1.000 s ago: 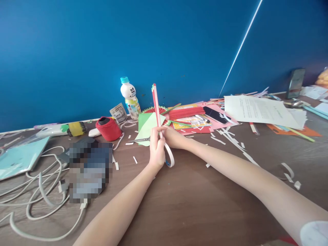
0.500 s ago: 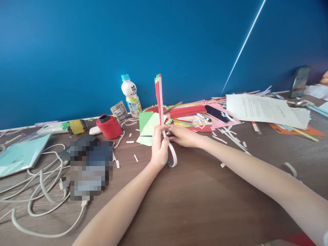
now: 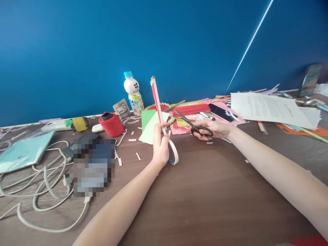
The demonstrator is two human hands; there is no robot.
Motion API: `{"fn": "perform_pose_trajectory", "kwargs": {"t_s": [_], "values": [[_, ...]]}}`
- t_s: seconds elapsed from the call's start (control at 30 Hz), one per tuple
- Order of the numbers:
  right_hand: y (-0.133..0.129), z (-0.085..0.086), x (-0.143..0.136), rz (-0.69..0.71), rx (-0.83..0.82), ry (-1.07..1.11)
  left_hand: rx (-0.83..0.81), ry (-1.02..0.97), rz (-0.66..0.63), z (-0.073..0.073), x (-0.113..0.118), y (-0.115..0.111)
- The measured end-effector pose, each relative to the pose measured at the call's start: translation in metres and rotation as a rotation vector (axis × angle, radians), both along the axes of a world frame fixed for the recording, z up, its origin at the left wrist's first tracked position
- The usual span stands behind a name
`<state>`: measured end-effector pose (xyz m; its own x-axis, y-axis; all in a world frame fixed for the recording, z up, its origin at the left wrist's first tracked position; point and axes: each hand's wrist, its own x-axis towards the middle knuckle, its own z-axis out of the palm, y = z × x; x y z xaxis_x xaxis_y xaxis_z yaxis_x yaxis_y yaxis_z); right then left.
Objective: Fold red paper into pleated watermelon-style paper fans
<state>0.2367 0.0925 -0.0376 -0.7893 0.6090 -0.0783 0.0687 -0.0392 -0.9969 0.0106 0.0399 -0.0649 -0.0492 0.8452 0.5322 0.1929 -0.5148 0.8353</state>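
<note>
Folded paper bundle (image 3: 156,99), red with pale and green edges: stands nearly upright, mid-scene, lower end gripped in the left hand (image 3: 161,143), fingers closed round it. White ring (image 3: 175,150) hangs just right of that hand, bluish marks inside its lower curve, not readable. Right hand (image 3: 217,128) grips black-handled scissors (image 3: 194,127), blades pointing left and far. Beyond the left hand, light green sheet (image 3: 153,127) over darker green sheet (image 3: 146,118). Farther right, red pleated paper (image 3: 192,109), then a dark flat item (image 3: 221,112) with a white arrow-like mark.

Lettering: bottle (image 3: 134,91), blue-green cap, dark label patch with pale characters, brand too small to read. Pouch (image 3: 121,109) beside it, fine print, illegible. White sheet (image 3: 263,108) at far right, rows of text, illegible. Red roll (image 3: 114,125) left of centre, no lettering visible. Brown table (image 3: 192,201) under everything.
</note>
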Motion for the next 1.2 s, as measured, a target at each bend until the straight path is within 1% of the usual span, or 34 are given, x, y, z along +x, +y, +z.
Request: {"fn": "perform_pose_trajectory", "kwargs": {"t_s": [0.13,0.23,0.37,0.53,0.7,0.9,1.2], "values": [[-0.0008,0.0007,0.0013,0.279,-0.051,-0.053,-0.008,-0.017,-0.03,-0.0006,-0.0002,0.0009],[0.0021,-0.003,0.0022,0.362,-0.08,-0.051,0.001,-0.017,-0.056,-0.0013,-0.0001,0.0013],[0.0047,-0.0074,0.0042,0.364,-0.072,-0.05,0.009,-0.002,-0.079,-0.0018,-0.0003,0.0005],[0.0015,-0.0036,0.0012,0.354,-0.016,-0.067,0.016,0.058,-0.118,0.0014,0.0001,-0.002],[0.0022,-0.0038,0.0014,0.358,-0.042,-0.044,0.025,0.103,-0.126,0.0042,0.001,-0.0041],[0.0043,-0.0045,0.0024,0.366,-0.058,-0.055,0.033,0.062,-0.134,0.0024,0.0004,-0.0025],[0.0027,-0.0021,0.0021,0.349,-0.021,-0.09,-0.003,0.042,-0.127,0.0029,-0.0004,-0.0026]]}}
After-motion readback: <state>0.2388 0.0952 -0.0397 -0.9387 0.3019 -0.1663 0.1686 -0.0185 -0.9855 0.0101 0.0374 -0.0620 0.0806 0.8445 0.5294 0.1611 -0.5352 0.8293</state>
